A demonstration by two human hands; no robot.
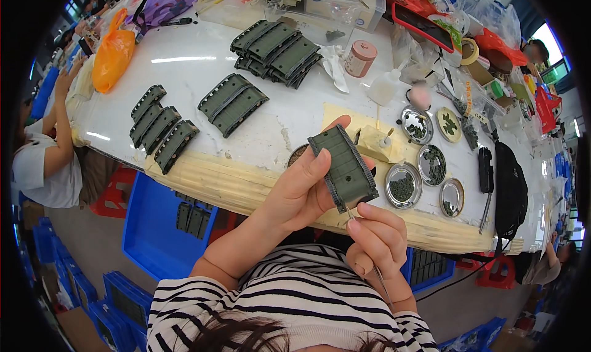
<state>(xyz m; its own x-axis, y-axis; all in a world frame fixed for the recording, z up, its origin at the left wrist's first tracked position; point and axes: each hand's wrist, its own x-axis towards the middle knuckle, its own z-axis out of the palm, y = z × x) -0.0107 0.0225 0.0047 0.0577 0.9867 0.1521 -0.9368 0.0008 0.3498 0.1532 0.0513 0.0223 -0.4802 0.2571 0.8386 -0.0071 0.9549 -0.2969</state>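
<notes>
A cluttered white bench (pixel 203 56) carried green ribbed pads (pixel 233 104); left hand (pixel 301 189) fingers clamped one pad (pixel 343 167), right hand (pixel 378 241) fingers pinched a thin tool (pixel 381 281) above blue crates (pixel 154 229).

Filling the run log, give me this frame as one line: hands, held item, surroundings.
left hand: holds green ribbed panel | right hand: pinches thin metal tool at panel's lower edge | white table: more green panels, round tins

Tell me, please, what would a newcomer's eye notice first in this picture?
At the centre, the left hand holds up a ribbed green panel, while the right hand pinches a thin metal tool at its lower edge. Behind, similar green panels lie in groups on the white table, with round metal dishes at the right.
</notes>
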